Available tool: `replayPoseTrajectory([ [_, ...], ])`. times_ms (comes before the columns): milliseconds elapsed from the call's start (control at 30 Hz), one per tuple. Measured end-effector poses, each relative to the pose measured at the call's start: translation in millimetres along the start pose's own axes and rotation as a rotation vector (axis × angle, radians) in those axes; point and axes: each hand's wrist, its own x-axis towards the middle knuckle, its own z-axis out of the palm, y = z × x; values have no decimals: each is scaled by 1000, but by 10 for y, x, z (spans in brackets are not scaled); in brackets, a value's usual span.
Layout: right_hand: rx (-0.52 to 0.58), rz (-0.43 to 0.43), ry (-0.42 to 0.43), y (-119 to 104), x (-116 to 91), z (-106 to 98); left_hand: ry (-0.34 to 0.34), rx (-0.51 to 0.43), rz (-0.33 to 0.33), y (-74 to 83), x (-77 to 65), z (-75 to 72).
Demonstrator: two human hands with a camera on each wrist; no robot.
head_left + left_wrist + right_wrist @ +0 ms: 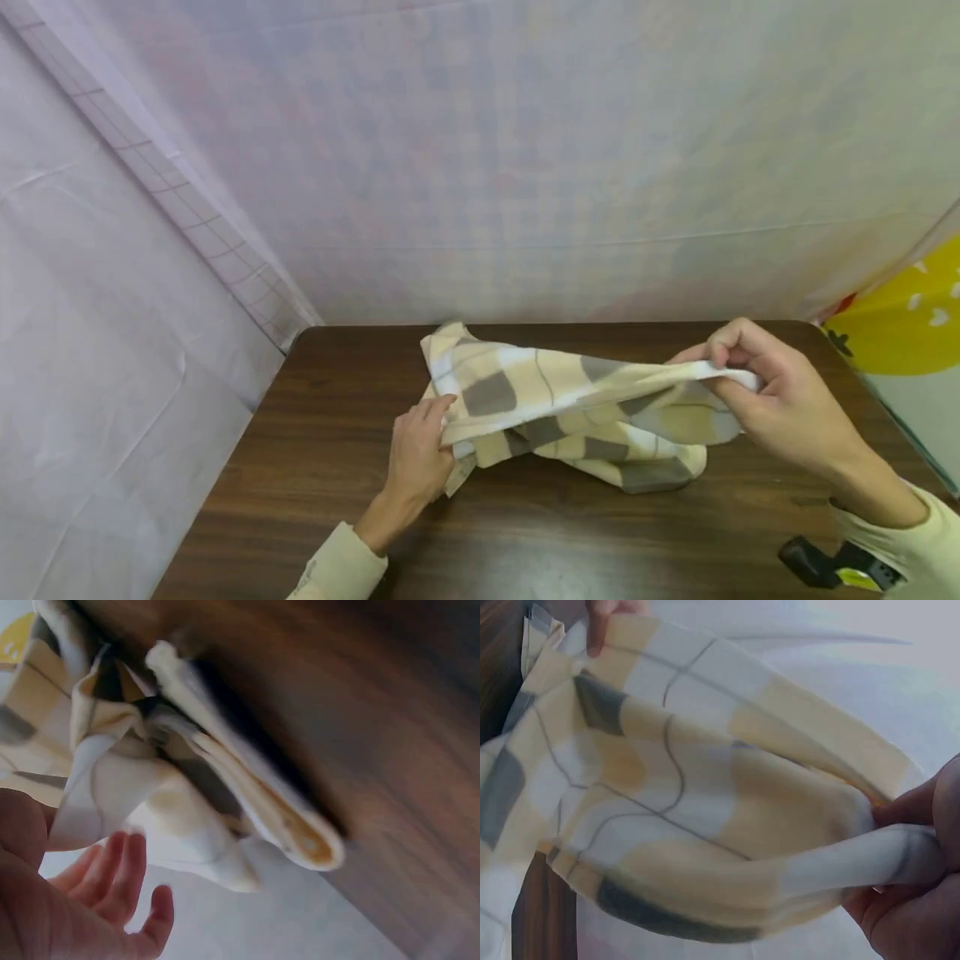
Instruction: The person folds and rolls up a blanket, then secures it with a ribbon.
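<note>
A soft checked cloth (491,392) in beige, white and grey is stretched between the two hands over the table. At its left end the left hand (422,450) pinches the edge, with the thumb against the cloth and the other fingers loosely bent in the left wrist view. My right hand (787,400) grips a white band of the edge at the other end, held higher. Between the hands the cloth (697,787) gapes like a wide pocket in the right wrist view. A folded part (262,795) hangs below the left hand.
The dark brown wooden table (315,500) lies beneath the cloth. Pale sheets (525,167) hang behind it and at the left. On the right hangs a yellow patterned cloth (907,317). A black device (810,562) sits by the right sleeve.
</note>
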Motion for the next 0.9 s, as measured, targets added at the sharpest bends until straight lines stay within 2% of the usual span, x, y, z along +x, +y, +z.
replayPoseTrajectory([
  [67,-26,20,10,18,-31,-42,-6,-59,-53,-52,-15,-35],
  [167,-61,87,12,-8,-64,-73,44,-174,-147,-100,23,-112],
  [233,-71,134,6,-51,-61,-94,83,-236,-219,-117,87,-180],
  [333,-57,166,3,-115,-22,-161,127,-280,-313,-157,208,-270],
  [467,-44,180,40,-162,19,-263,120,-318,-447,-221,362,-364],
  [567,-51,208,98,-195,46,-323,100,-425,-569,-209,479,-423],
  [633,-55,221,146,-214,77,-363,115,-503,-635,-172,565,-458],
  [700,-76,223,198,-221,116,-424,137,-562,-647,-147,641,-496],
  [800,-100,228,297,-190,172,-542,123,-564,-565,-152,718,-567],
  [900,-148,212,420,-98,231,-688,-7,-515,-424,-212,723,-678],
])
